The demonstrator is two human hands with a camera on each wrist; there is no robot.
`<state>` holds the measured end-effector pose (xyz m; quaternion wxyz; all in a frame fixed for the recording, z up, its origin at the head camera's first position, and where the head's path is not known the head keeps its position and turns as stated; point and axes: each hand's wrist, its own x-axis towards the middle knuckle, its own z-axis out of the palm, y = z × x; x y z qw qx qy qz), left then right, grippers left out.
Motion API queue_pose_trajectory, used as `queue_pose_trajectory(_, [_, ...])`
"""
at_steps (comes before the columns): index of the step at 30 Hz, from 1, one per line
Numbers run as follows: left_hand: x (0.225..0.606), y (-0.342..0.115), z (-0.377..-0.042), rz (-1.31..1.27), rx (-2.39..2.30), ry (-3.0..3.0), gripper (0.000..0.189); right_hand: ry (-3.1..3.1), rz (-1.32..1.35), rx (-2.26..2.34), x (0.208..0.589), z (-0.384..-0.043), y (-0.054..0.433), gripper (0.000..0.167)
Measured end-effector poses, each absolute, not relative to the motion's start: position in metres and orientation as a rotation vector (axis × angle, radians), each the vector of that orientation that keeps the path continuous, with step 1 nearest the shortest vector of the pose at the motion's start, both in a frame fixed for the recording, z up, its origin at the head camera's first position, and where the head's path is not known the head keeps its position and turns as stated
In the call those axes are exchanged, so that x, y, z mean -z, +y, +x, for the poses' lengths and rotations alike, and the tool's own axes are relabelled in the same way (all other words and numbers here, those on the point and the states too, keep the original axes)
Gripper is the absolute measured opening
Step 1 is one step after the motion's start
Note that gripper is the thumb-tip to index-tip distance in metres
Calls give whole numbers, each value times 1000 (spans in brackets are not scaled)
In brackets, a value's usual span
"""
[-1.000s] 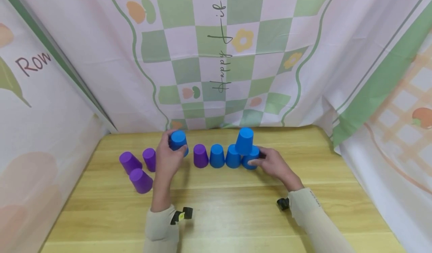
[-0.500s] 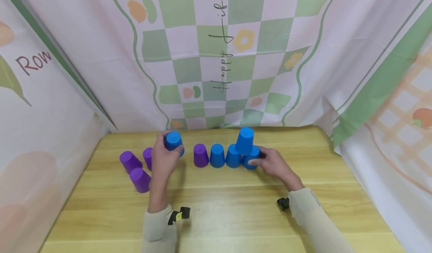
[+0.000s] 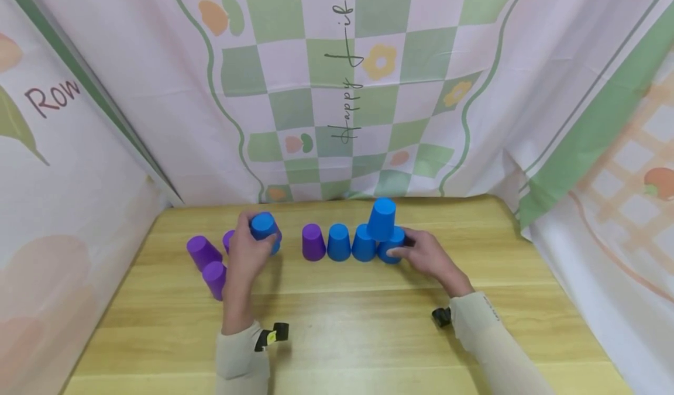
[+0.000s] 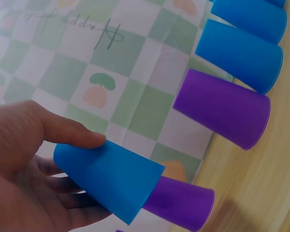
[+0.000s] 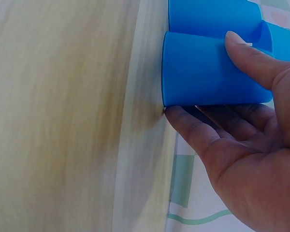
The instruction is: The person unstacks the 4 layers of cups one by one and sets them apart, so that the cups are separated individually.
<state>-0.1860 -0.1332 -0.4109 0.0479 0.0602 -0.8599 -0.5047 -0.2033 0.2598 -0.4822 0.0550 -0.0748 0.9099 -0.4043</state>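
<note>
My left hand (image 3: 246, 254) grips an upside-down blue cup (image 3: 262, 226) between thumb and fingers. In the left wrist view this blue cup (image 4: 108, 179) is off the table, and a purple cup (image 4: 183, 203) shows partly behind it. To the right runs a row of upside-down cups: a purple cup (image 3: 313, 243), then a blue cup (image 3: 339, 243), another blue cup (image 3: 362, 246) and the end blue cup (image 3: 388, 250). One blue cup (image 3: 381, 219) rests across the tops of the last two. My right hand (image 3: 425, 256) holds the end cup, thumb on its near side.
On the left stand a purple cup (image 3: 202, 253), a nearer purple cup (image 3: 213, 280) and one mostly hidden purple cup (image 3: 227, 241) by my left hand. Patterned curtains (image 3: 337, 90) rise behind and beside the wooden table (image 3: 358, 330).
My left hand has moved left and slightly nearer with the blue cup, and a purple cup now peeks out behind it. The right hand and stacked cups have stayed put.
</note>
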Motion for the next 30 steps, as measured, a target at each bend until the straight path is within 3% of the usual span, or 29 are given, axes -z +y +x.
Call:
queue_pose_trajectory(11, [411, -147, -183, 217, 1454, -2752, 63, 2734, -189, 1241, 482, -203, 260, 50])
queue_pose_trajectory(30, [430, -151, -186, 244, 1283, -2913, 56, 2735, -204, 1254, 483, -205, 261, 46])
